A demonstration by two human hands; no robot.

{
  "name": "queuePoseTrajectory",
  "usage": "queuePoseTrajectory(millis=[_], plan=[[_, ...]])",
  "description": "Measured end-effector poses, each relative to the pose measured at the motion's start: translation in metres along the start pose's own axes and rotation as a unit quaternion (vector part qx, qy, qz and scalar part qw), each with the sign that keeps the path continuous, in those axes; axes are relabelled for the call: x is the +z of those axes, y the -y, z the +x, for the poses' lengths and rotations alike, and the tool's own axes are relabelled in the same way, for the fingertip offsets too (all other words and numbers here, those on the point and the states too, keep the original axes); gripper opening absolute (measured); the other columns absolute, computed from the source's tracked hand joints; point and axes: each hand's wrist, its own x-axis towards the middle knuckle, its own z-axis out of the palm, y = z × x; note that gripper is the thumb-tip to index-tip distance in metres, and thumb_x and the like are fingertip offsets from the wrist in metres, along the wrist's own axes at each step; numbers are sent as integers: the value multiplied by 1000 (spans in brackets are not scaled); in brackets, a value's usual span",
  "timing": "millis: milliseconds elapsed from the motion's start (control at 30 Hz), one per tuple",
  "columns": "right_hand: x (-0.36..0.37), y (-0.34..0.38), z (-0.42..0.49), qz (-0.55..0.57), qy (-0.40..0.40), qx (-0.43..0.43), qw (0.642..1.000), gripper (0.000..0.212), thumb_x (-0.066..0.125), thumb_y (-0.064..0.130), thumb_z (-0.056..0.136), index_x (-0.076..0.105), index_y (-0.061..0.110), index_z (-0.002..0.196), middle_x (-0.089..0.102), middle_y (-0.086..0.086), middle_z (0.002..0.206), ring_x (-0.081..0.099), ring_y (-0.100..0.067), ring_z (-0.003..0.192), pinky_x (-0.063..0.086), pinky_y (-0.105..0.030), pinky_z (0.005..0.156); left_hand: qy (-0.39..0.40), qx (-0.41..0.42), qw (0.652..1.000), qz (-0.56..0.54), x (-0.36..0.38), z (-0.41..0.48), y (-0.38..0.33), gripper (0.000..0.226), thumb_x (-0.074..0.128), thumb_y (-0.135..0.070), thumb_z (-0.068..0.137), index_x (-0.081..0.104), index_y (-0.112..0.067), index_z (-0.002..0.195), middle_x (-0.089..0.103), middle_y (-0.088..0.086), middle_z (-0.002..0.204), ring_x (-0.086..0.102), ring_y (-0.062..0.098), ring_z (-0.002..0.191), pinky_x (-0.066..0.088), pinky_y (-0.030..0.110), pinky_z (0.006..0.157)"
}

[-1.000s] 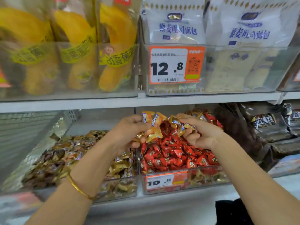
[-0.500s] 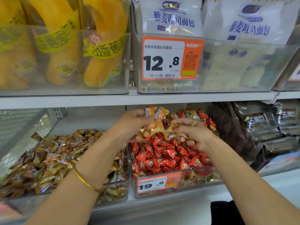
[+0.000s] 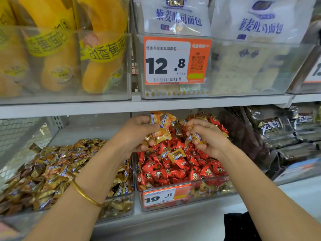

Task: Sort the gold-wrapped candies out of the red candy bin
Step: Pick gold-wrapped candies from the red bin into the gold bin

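Observation:
A clear bin (image 3: 215, 192) on the lower shelf holds a heap of red-wrapped candies (image 3: 175, 169) with a few gold-wrapped ones mixed in; one gold candy (image 3: 176, 156) lies on top of the heap. Over the back of this bin my left hand (image 3: 137, 134) grips a bunch of gold-wrapped candies (image 3: 162, 126). Close to its right, my right hand (image 3: 210, 136) pinches gold-wrapped candies (image 3: 195, 137) in curled fingers. To the left stands a clear bin (image 3: 119, 207) full of gold-wrapped candies (image 3: 52, 171).
The shelf above (image 3: 156, 106) hangs low over both hands, carrying bins of yellow banana-shaped packs (image 3: 102, 49) and white bread bags (image 3: 175, 16). Dark packets (image 3: 281, 131) lie right of the red bin. A 19.8 price tag (image 3: 159, 197) fronts the red bin.
My right hand has dropped closer to the red heap and nearer my left hand. The left hand still holds its bunch. The view has moved in and shifted left.

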Motion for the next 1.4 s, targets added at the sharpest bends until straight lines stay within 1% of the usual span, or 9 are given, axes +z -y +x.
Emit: queuePoseTrajectory(millis=[200, 400, 533, 600, 733, 867, 1067, 1233, 1400], plan=[[18, 10, -21, 131, 128, 44, 982, 24, 49, -5, 85, 65, 13, 87, 58, -8, 68, 39, -9, 35, 23, -12, 29, 4, -5, 1000, -3, -14, -14, 2, 53, 61, -14, 89, 38, 0, 134, 48, 2, 86, 45, 8, 41, 29, 15, 32], [90, 15, -47, 68, 276, 19, 959, 16, 56, 5, 87, 69, 15, 88, 60, -10, 73, 46, -12, 40, 29, -14, 31, 8, -32, 999, -7, -69, -48, 9, 11, 58, -13, 91, 61, -10, 101, 53, 1, 66, 43, 10, 42, 26, 13, 32], [158, 9, -48, -102, 260, -1, 960, 13, 61, 20, 90, 68, 18, 101, 64, -4, 83, 57, -13, 50, 40, -18, 43, -123, -35, 990, 50, -116, -59, 32, 18, 58, -12, 90, 57, -3, 106, 56, 4, 62, 47, 16, 47, 32, 18, 37], [185, 7, -44, -183, 261, 33, 947, 42, 60, 40, 89, 55, 20, 126, 58, 1, 111, 63, -13, 80, 49, -22, 48, -185, -18, 977, 103, -134, -63, 44, 30, 58, -8, 90, 54, -5, 119, 62, 7, 77, 53, 18, 57, 41, 25, 49], [202, 7, -40, -269, 265, 71, 923, 72, 44, 63, 86, 23, 32, 147, 13, 4, 157, 27, -33, 138, 60, -42, 70, -156, -12, 985, 75, -148, -64, 45, 64, 46, -6, 88, 30, -29, 145, 51, 3, 124, 56, 2, 98, 43, 15, 75], [187, 14, -43, -191, 254, 54, 947, 56, 45, 43, 95, 29, 27, 146, 19, -2, 156, 44, -35, 126, 59, -40, 74, -161, 19, 986, -35, -145, -57, 31, 58, 38, 2, 88, 36, -20, 141, 35, 6, 147, 34, 23, 134, 28, 37, 111], [113, 28, -50, -198, 180, -62, 961, 17, 48, 9, 96, 64, 11, 103, 71, -13, 95, 72, -23, 75, 57, -29, 53, -44, 135, 990, -24, -88, -60, 17, 42, 37, 11, 90, 60, -18, 109, 62, 2, 120, 61, 11, 109, 46, 31, 100], [39, 33, -32, -300, 39, -101, 948, 21, 47, -6, 92, 64, 6, 95, 68, -12, 79, 65, -15, 58, 52, -23, 46, 62, 146, 984, 84, -21, -38, 8, 37, 39, 10, 92, 56, -11, 118, 59, 0, 119, 62, 10, 106, 51, 22, 91], [16, 16, -16, -456, 39, -105, 883, 3, 67, 9, 84, 67, 9, 86, 64, -3, 72, 57, -8, 55, 47, -20, 45, 64, 119, 958, 252, 21, -2, 13, 44, 38, 13, 89, 53, -9, 125, 51, 3, 122, 53, 13, 112, 44, 24, 91]])
